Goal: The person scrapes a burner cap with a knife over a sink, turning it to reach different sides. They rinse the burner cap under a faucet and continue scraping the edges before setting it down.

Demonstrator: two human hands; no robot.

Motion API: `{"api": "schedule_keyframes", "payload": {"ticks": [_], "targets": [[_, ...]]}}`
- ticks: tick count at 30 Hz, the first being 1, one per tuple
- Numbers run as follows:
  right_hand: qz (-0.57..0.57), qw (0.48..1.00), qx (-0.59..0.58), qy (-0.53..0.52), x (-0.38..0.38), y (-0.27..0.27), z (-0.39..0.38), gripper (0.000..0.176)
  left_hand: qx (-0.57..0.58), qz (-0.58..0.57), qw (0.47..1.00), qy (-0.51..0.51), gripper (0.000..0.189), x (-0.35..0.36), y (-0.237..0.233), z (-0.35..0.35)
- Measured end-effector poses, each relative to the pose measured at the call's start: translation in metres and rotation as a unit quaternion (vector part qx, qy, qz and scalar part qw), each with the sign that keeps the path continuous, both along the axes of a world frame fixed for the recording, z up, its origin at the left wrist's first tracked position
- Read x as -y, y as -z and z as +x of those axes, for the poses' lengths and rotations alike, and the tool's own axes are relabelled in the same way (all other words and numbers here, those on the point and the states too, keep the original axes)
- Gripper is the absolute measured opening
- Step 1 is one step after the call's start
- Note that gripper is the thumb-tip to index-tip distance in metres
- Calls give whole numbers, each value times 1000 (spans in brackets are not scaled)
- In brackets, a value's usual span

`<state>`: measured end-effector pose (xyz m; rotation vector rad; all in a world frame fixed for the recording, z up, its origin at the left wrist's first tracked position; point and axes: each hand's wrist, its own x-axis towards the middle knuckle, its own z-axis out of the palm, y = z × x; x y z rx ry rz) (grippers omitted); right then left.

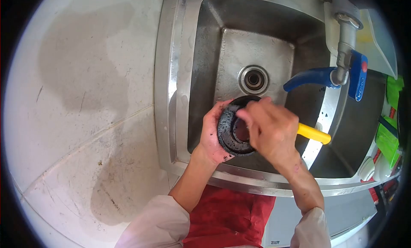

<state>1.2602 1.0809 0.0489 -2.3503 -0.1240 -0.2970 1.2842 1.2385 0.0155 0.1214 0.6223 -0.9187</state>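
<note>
My left hand is wrapped round the left side of a black ring-shaped part, held over the near side of the sink. Dark grains cling to its wet rim, and some speckle my left palm. In my right hand, which is slightly blurred, is a tool with a yellow handle that sticks out to the right. The fingers reach over the part's opening. They hide the tool's working end, so its kind does not show.
A metal sink basin with a round drain lies beyond my hands. A tap with a blue spout and blue lever juts in from the right. Green items crowd the far right, and a tiled wall borders the left.
</note>
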Motion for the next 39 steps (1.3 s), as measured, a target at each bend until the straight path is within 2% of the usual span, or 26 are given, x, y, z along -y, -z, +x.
{"api": "schedule_keyframes", "payload": {"ticks": [4, 7, 10, 12, 15, 17, 18, 21, 24, 25, 29, 31, 34, 39], "targets": [[3, 1000, 17, 16, 2, 1, 4, 19, 0, -34, 999, -6, 55, 14, -16, 5], [-7, 1000, -2, 28, 7, -4, 4, 21, 47, -56, 997, -33, 56, 9, -6, -1], [12, 999, -16, 37, 8, 0, 1, 20, -26, -101, 994, -14, 56, 12, -20, 7], [18, 999, -25, 38, 5, 0, -1, 19, -1, -102, 995, 11, 57, 6, -13, 4], [19, 999, -35, 37, 4, -4, 1, 17, 26, -28, 997, 72, 58, 4, -11, 2], [20, 997, -63, 51, 7, -2, 3, 16, 28, -105, 993, 44, 60, 5, -6, 1], [12, 998, -61, 34, 6, -4, 2, 16, 28, -144, 989, 32, 62, 6, -4, 1], [-19, 998, -54, -17, 9, -5, -1, 15, 35, -122, 991, 51, 63, 6, -6, 1], [-9, 999, -36, -4, 12, -4, 6, 16, 44, -151, 985, 68, 62, 3, 2, 3], [-5, 999, -35, -38, 10, -9, 3, 16, 23, -129, 988, 79, 61, 5, -4, 7], [-20, 999, -34, -23, 17, -4, 12, 16, -2, -150, 988, 41, 54, 7, -3, 4], [-21, 998, -28, -52, 13, -7, 8, 18, -30, -181, 983, 6, 51, 8, -6, 4], [-20, 997, -48, -54, 18, -6, 10, 18, 0, -159, 987, 24, 47, 3, 6, 1], [-32, 997, -37, -63, 17, -9, 12, 18, -41, -134, 990, 25, 58, 1, 1, 4]]}}
